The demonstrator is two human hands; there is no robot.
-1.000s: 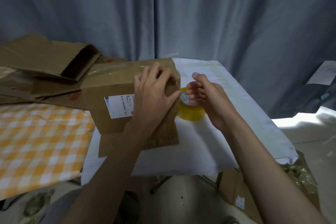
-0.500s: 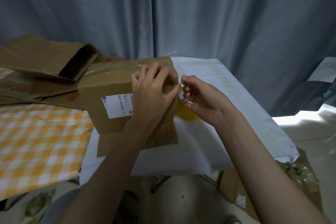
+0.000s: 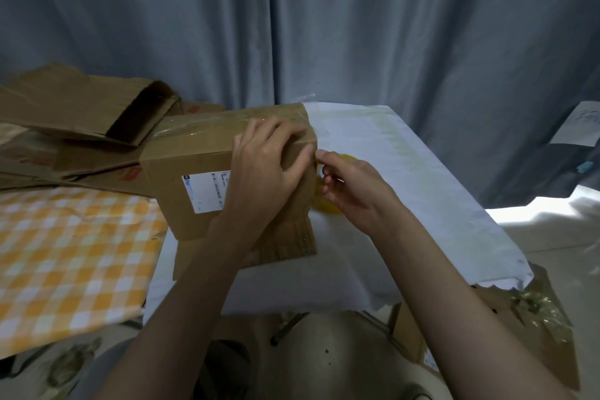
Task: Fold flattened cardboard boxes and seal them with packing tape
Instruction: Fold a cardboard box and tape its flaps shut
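A folded brown cardboard box (image 3: 194, 159) with a white label (image 3: 207, 191) stands on the white-covered table (image 3: 406, 178). Clear tape shines along its top. My left hand (image 3: 269, 169) lies spread over the box's right end, fingers pressing the top edge. My right hand (image 3: 350, 188) sits just right of that corner, fingers curled, thumb and forefinger pinched at the box's edge, seemingly on a clear tape end. The yellow tape roll (image 3: 328, 208) lies on the table behind my right hand, mostly hidden.
Flattened cardboard boxes (image 3: 74, 114) are piled at the back left. An orange-and-white checked cloth (image 3: 65, 256) covers the left surface. A grey curtain hangs behind. Below the table's right edge sits an open carton (image 3: 526, 318) with crumpled plastic.
My right hand has left the tape roll and moved left and up to the box's right corner, fingers now pinched. The left hand has stayed pressed on the box.
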